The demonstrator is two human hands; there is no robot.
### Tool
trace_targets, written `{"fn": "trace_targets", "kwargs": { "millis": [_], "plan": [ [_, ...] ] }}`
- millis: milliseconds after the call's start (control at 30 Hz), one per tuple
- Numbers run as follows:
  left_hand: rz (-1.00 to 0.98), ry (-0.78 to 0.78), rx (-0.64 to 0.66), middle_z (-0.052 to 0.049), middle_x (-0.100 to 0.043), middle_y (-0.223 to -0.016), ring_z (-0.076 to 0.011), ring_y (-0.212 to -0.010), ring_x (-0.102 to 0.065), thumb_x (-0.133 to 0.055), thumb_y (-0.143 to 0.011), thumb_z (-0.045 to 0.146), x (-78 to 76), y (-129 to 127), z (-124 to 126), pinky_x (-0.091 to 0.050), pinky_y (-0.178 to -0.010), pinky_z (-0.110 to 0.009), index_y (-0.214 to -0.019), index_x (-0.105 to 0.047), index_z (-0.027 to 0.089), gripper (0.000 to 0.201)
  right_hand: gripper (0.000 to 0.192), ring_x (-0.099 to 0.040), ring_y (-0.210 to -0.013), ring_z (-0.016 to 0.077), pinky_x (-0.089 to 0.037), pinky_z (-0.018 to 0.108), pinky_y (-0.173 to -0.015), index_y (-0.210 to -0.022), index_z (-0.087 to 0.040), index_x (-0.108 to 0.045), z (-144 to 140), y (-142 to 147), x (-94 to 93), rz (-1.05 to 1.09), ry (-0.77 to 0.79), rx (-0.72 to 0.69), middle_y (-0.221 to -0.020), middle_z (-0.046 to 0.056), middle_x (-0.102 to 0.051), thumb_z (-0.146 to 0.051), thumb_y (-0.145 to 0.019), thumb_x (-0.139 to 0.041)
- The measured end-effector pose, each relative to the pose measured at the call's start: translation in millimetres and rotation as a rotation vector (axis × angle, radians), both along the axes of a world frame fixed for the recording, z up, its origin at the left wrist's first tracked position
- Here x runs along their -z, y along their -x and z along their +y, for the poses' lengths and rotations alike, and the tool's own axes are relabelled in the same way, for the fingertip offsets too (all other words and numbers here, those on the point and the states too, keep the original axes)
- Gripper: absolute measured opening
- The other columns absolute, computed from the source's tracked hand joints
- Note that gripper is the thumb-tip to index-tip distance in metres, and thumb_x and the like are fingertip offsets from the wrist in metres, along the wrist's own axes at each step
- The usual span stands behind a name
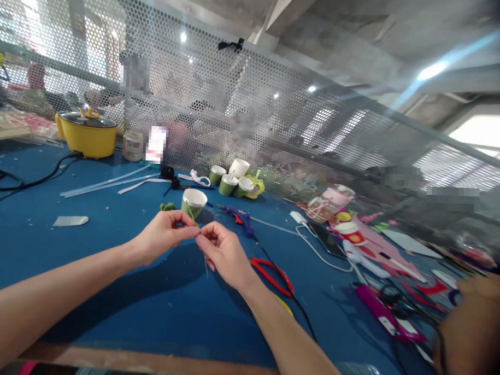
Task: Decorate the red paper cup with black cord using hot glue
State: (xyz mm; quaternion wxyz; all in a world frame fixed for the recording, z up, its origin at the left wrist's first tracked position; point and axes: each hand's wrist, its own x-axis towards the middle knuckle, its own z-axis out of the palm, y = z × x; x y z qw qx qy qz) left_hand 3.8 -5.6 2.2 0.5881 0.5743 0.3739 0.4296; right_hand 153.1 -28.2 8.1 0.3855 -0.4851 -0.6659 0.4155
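My left hand (163, 236) and my right hand (226, 256) meet over the blue table, fingertips pinched together. Between them runs a thin green strand (192, 215), and a fine end hangs below my right fingers. Just behind the hands stands a small white cup with a green-wrapped side (194, 201). A small green bundle (167, 207) lies beside it, partly behind my left hand. Past my right hand lies a blue glue gun (244, 221) with a black cord. Red-handled scissors (291, 287) are partly covered by my right forearm.
Several more green-wrapped cups (227, 184) stand at the back by a perforated metal screen (253, 94). A yellow electric pot (90, 138) and a jar (133, 146) are back left. Clutter and a purple power strip (387, 315) fill the right, where another person's arm (473, 321) reaches in.
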Motion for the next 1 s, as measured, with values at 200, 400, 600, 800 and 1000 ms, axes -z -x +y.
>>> {"fn": "trace_targets", "kwargs": {
  "millis": [200,400,600,800,1000],
  "plan": [
    [-0.078,0.016,0.054,0.007,-0.041,-0.046,-0.0028,-0.041,-0.029,-0.065,-0.064,0.030,-1.1,1.9,1.8,-0.016,-0.039,-0.019,-0.062,-0.051,0.013,0.022,0.018,-0.037,-0.035,0.0022,-0.029,0.016,-0.033,-0.071,-0.017,-0.048,-1.1,-1.6,-1.0,0.013,0.012,-0.051,-0.052,-0.008,-0.044,-0.032,-0.076,-0.056],
    [-0.210,0.080,0.209,0.007,-0.044,-0.047,-0.0016,-0.039,-0.027,-0.069,-0.062,0.031,-2.5,6.3,4.7,-0.013,-0.040,-0.019,-0.065,-0.052,0.012,0.025,0.018,-0.040,-0.039,0.0027,-0.028,0.014,-0.031,-0.074,-0.017,-0.049,2.3,-6.6,-1.4,0.311,0.289,-0.246,-0.056,-0.006,-0.049,-0.030,-0.072,-0.062],
    [-0.172,0.052,0.194,0.006,-0.045,-0.050,-0.0015,-0.040,-0.028,-0.067,-0.063,0.030,-0.3,6.4,7.7,-0.015,-0.041,-0.020,-0.068,-0.055,0.011,0.023,0.019,-0.038,-0.036,0.0014,-0.031,0.015,-0.033,-0.072,-0.017,-0.049,3.3,-5.5,1.6,0.206,0.144,-0.141,-0.055,-0.008,-0.048,-0.030,-0.072,-0.063],
    [-0.073,-0.021,0.180,0.006,-0.045,-0.051,-0.0035,-0.042,-0.031,-0.062,-0.067,0.030,-1.3,7.0,4.9,-0.019,-0.042,-0.020,-0.069,-0.055,0.013,0.019,0.018,-0.039,-0.038,0.0020,-0.031,0.015,-0.034,-0.074,-0.017,-0.049,2.2,-5.6,-0.8,0.169,0.154,-0.173,-0.058,-0.007,-0.048,-0.032,-0.074,-0.060],
    [0.027,-0.003,0.027,0.006,-0.044,-0.051,-0.0033,-0.041,-0.028,-0.063,-0.065,0.033,1.5,3.2,5.0,-0.018,-0.040,-0.020,-0.063,-0.052,0.014,0.022,0.019,-0.036,-0.035,0.0032,-0.028,0.017,-0.033,-0.071,-0.018,-0.047,1.1,-2.5,0.2,0.045,0.043,-0.052,-0.053,-0.008,-0.044,-0.034,-0.075,-0.056]
  ]
}}
